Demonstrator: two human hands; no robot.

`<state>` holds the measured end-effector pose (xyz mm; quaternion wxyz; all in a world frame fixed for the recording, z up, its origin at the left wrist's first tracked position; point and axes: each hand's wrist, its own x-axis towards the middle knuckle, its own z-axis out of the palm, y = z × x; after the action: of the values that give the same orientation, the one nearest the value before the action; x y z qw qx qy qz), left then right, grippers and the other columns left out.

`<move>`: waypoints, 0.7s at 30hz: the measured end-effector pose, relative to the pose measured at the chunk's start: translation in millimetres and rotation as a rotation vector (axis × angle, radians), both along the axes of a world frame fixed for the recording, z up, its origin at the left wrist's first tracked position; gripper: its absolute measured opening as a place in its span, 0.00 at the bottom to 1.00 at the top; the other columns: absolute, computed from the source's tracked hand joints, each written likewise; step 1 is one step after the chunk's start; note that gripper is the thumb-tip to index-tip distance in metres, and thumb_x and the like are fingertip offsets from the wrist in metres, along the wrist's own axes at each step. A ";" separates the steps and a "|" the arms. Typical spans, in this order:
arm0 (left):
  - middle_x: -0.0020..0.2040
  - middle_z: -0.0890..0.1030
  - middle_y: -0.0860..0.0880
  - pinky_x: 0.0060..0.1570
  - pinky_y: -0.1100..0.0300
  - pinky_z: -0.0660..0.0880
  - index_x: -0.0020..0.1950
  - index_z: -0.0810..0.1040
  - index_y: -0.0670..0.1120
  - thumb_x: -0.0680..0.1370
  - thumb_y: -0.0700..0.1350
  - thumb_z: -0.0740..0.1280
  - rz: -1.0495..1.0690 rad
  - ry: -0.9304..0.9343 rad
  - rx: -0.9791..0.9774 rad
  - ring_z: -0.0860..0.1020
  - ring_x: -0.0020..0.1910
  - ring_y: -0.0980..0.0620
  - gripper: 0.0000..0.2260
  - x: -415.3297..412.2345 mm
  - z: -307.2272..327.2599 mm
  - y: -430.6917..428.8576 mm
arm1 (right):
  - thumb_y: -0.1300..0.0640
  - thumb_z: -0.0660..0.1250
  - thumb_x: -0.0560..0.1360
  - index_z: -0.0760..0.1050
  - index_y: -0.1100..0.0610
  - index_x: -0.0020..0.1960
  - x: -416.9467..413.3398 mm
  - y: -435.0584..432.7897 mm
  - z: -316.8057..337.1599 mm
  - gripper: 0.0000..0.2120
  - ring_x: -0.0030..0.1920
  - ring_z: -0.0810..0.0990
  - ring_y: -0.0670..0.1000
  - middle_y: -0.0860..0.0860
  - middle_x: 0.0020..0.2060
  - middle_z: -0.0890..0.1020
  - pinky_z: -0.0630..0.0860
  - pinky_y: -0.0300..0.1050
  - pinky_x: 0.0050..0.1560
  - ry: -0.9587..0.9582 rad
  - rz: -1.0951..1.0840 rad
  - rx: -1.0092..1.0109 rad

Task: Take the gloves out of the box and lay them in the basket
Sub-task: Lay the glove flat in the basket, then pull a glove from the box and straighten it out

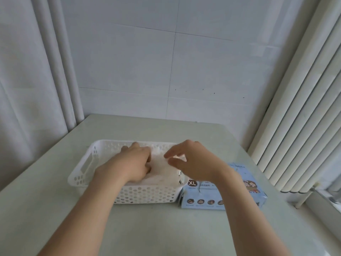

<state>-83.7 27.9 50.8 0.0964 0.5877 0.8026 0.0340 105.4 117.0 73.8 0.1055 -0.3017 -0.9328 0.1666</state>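
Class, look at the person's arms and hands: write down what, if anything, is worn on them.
Both forearms are bare down to the bottom edge of the picture, with no sleeve in view. The left hand and the right hand are uncovered, and no ring, watch or bracelet shows on either.

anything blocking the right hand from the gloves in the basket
Nothing visible does. The gloves lie uncovered in the basket, the right hand is directly over them, and the left hand rests on their left side.
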 end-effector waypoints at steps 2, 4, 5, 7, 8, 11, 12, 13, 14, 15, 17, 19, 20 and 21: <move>0.60 0.69 0.48 0.62 0.49 0.73 0.62 0.70 0.50 0.85 0.48 0.59 -0.036 0.026 0.149 0.71 0.60 0.46 0.07 10.6 7.6 -0.3 | 0.58 0.69 0.82 0.85 0.48 0.60 14.5 7.4 4.5 0.10 0.54 0.83 0.42 0.42 0.53 0.87 0.78 0.38 0.58 0.142 -0.075 0.029; 0.57 0.70 0.50 0.57 0.54 0.72 0.60 0.68 0.51 0.87 0.48 0.57 -0.109 -0.070 0.347 0.72 0.56 0.50 0.04 25.7 14.2 -0.6 | 0.62 0.71 0.79 0.85 0.49 0.55 34.8 17.5 7.8 0.09 0.47 0.84 0.40 0.43 0.46 0.86 0.81 0.37 0.53 0.155 -0.179 0.013; 0.57 0.70 0.52 0.55 0.57 0.71 0.60 0.69 0.51 0.87 0.48 0.57 -0.155 -0.124 0.419 0.73 0.55 0.52 0.04 33.5 15.8 0.0 | 0.61 0.73 0.78 0.85 0.49 0.53 45.5 22.8 8.3 0.08 0.45 0.84 0.40 0.43 0.44 0.86 0.81 0.37 0.50 0.114 -0.222 0.005; 0.58 0.71 0.54 0.58 0.59 0.70 0.62 0.71 0.52 0.88 0.48 0.56 -0.258 -0.173 0.489 0.72 0.58 0.55 0.06 49.3 13.0 4.2 | 0.57 0.78 0.75 0.85 0.49 0.50 66.7 30.9 8.2 0.06 0.43 0.84 0.40 0.43 0.41 0.86 0.80 0.38 0.49 0.006 -0.281 -0.009; 0.60 0.71 0.55 0.61 0.57 0.70 0.63 0.73 0.52 0.88 0.49 0.57 -0.309 -0.166 0.500 0.71 0.60 0.55 0.08 57.1 8.7 7.5 | 0.54 0.80 0.73 0.85 0.49 0.49 76.5 32.9 7.9 0.07 0.42 0.84 0.40 0.43 0.40 0.87 0.80 0.39 0.49 -0.040 -0.303 -0.026; 0.64 0.73 0.56 0.68 0.53 0.67 0.66 0.76 0.53 0.87 0.55 0.58 -0.385 -0.115 0.452 0.70 0.66 0.54 0.12 76.4 -8.3 16.3 | 0.50 0.83 0.67 0.87 0.47 0.47 89.3 36.4 5.1 0.10 0.46 0.84 0.43 0.42 0.38 0.87 0.82 0.45 0.53 -0.135 -0.355 -0.070; 0.65 0.73 0.56 0.70 0.53 0.65 0.68 0.76 0.53 0.86 0.57 0.59 -0.398 -0.093 0.431 0.69 0.68 0.54 0.15 82.4 -13.7 18.9 | 0.49 0.83 0.66 0.87 0.46 0.46 90.0 37.4 2.6 0.11 0.48 0.83 0.44 0.42 0.38 0.87 0.82 0.47 0.53 -0.162 -0.367 -0.070; 0.66 0.73 0.56 0.71 0.53 0.64 0.69 0.75 0.53 0.85 0.59 0.59 -0.405 -0.074 0.417 0.68 0.69 0.54 0.17 85.8 -18.5 20.1 | 0.48 0.83 0.64 0.87 0.46 0.45 86.9 39.0 0.0 0.11 0.49 0.81 0.45 0.42 0.37 0.87 0.82 0.48 0.52 -0.181 -0.370 -0.056; 0.66 0.73 0.57 0.72 0.53 0.63 0.69 0.75 0.53 0.84 0.62 0.60 -0.409 -0.053 0.409 0.67 0.70 0.55 0.19 89.3 -23.4 21.6 | 0.47 0.83 0.63 0.87 0.45 0.44 84.7 40.4 -3.6 0.11 0.47 0.80 0.45 0.42 0.36 0.86 0.82 0.47 0.48 -0.190 -0.374 -0.032; 0.66 0.73 0.57 0.73 0.52 0.61 0.70 0.74 0.53 0.83 0.64 0.61 -0.408 -0.032 0.400 0.67 0.71 0.55 0.21 91.2 -27.2 22.2 | 0.45 0.82 0.64 0.86 0.45 0.42 81.5 41.8 -6.7 0.10 0.44 0.80 0.46 0.43 0.36 0.85 0.80 0.45 0.43 -0.191 -0.377 -0.007; 0.67 0.72 0.56 0.76 0.50 0.58 0.71 0.73 0.53 0.81 0.67 0.61 -0.388 0.012 0.358 0.64 0.73 0.55 0.25 93.4 -32.7 23.2 | 0.44 0.79 0.69 0.85 0.47 0.37 78.2 44.4 -10.8 0.08 0.38 0.79 0.44 0.47 0.36 0.85 0.79 0.43 0.37 -0.208 -0.376 0.021; 0.68 0.71 0.55 0.78 0.47 0.53 0.71 0.73 0.52 0.80 0.69 0.60 -0.366 0.041 0.307 0.61 0.77 0.54 0.28 95.0 -35.1 23.6 | 0.51 0.75 0.73 0.84 0.48 0.32 79.2 46.0 -9.7 0.11 0.35 0.77 0.46 0.45 0.29 0.82 0.79 0.43 0.35 -0.238 -0.344 0.025; 0.69 0.71 0.55 0.79 0.46 0.51 0.72 0.72 0.52 0.80 0.70 0.60 -0.360 0.042 0.290 0.58 0.79 0.54 0.29 95.4 -35.3 23.6 | 0.55 0.74 0.75 0.80 0.47 0.27 79.7 45.4 -7.6 0.17 0.32 0.75 0.46 0.43 0.23 0.78 0.75 0.40 0.32 -0.250 -0.331 0.028; 0.71 0.71 0.55 0.80 0.46 0.50 0.74 0.72 0.51 0.80 0.70 0.59 -0.357 0.041 0.272 0.55 0.81 0.53 0.30 96.2 -35.8 24.0 | 0.58 0.72 0.76 0.75 0.47 0.22 80.5 46.1 -5.6 0.24 0.30 0.71 0.45 0.41 0.19 0.74 0.70 0.37 0.30 -0.255 -0.328 0.031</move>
<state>12.5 51.9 14.9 0.0047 0.7287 0.6755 0.1122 185.9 163.1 68.2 0.0171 -0.4667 -0.8793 0.0934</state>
